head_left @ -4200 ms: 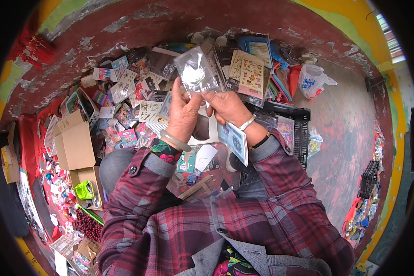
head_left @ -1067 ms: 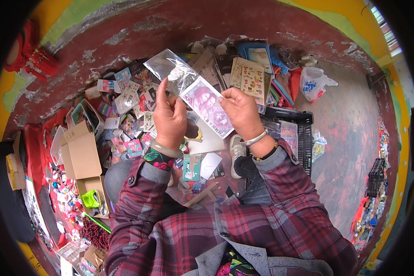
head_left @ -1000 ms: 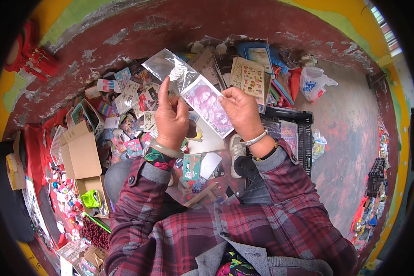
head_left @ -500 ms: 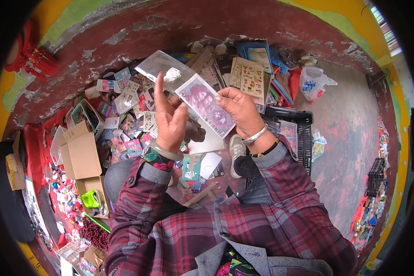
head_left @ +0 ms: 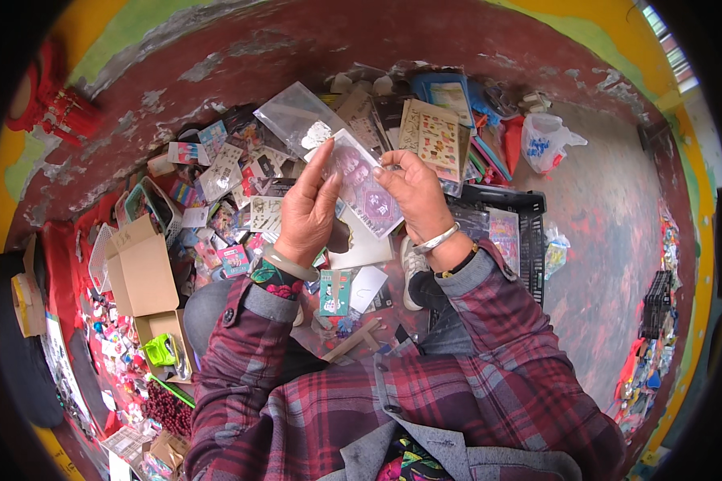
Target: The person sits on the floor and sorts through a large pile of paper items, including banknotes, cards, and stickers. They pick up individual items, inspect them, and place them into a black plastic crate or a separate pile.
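The picture card (head_left: pixel 367 186) sits tilted between both hands, its long axis running from upper left down to lower right. The right hand (head_left: pixel 413 192) pinches its upper right edge; the left hand (head_left: pixel 306 212) holds the left side along with a clear plastic sleeve (head_left: pixel 297 120), I think. Below lie scattered cards and a cardboard box (head_left: pixel 143 268) off left.

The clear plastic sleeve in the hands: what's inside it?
The clear plastic sleeve looks nearly empty, apart from a small pale piece near its lower end. The purple picture card, pinched by the right hand, overlaps its mouth; the left hand covers how far in it sits.
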Available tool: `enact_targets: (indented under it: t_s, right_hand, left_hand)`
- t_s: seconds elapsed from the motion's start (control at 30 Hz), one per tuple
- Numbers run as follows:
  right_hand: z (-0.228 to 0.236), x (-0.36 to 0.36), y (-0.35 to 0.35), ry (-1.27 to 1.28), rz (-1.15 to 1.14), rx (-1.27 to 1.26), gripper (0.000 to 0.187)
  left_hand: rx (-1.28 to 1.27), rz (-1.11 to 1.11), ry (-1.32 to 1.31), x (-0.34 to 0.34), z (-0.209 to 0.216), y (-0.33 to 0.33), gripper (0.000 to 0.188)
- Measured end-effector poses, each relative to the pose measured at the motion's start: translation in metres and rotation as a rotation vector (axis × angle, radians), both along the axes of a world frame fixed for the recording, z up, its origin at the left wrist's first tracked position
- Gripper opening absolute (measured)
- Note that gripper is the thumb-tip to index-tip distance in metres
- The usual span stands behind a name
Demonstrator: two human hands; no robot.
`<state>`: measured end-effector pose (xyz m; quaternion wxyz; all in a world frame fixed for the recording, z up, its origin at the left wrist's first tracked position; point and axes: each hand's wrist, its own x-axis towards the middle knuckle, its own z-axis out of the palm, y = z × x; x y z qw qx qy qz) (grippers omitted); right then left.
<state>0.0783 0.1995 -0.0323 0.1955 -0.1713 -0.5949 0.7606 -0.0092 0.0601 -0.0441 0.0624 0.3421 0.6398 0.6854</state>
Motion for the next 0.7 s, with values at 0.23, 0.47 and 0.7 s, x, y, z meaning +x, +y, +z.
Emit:
enact_targets:
  t_s: [0.23,0.47,0.7]
  right_hand:
    - [0.003,0.001,0.004,-0.008,0.045,-0.186,0.022]
    - [0.009,0.001,0.018,0.037,-0.025,-0.213,0.013]
    - [0.005,0.002,0.014,-0.044,0.114,-0.169,0.013]
  left_hand:
    - [-0.15,-0.183,-0.016,0.007,0.014,-0.006,0.042]
    - [0.162,0.027,-0.283,0.006,0.015,-0.008,0.032]
    - [0.028,-0.194,-1.014,-0.008,0.014,-0.009,0.039]
